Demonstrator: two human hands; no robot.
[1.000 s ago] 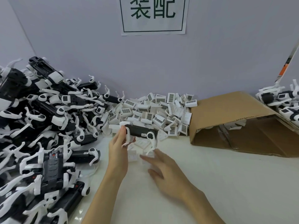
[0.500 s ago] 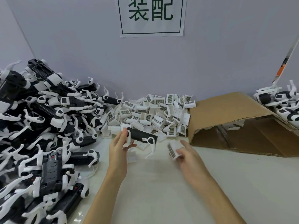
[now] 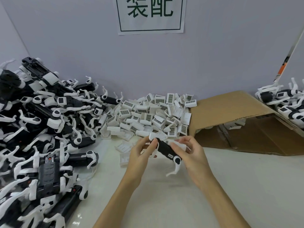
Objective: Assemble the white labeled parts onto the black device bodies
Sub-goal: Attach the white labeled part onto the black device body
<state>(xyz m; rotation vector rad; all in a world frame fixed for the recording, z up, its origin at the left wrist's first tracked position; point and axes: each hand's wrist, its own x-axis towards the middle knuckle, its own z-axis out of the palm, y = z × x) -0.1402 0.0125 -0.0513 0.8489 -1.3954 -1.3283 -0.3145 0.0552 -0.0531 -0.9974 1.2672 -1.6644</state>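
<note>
While your left hand [image 3: 139, 153] curls around the upper end of the slim black plastic device body [image 3: 166, 149], your right hand [image 3: 190, 155] pinches a small white plastic part [image 3: 178, 144] against it at 1 o'clock (label side hidden). It tilts above the table, white hook dangling toward 5.

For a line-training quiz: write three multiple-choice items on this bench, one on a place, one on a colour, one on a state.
1. The heap of white barcode-labelled plastic parts lies:
A) against the back wall
B) on the floor
C) atop the box

2. The tipped cardboard box is:
A) blue
B) brown
C) green

3. The black device body with white clip is:
A) lying alone
B) inside the box
C) held by both hands

Key: 1 A, heap abuts the wall; 2 B, plain cardboard; 3 C, left hand and right hand grip it.
</note>
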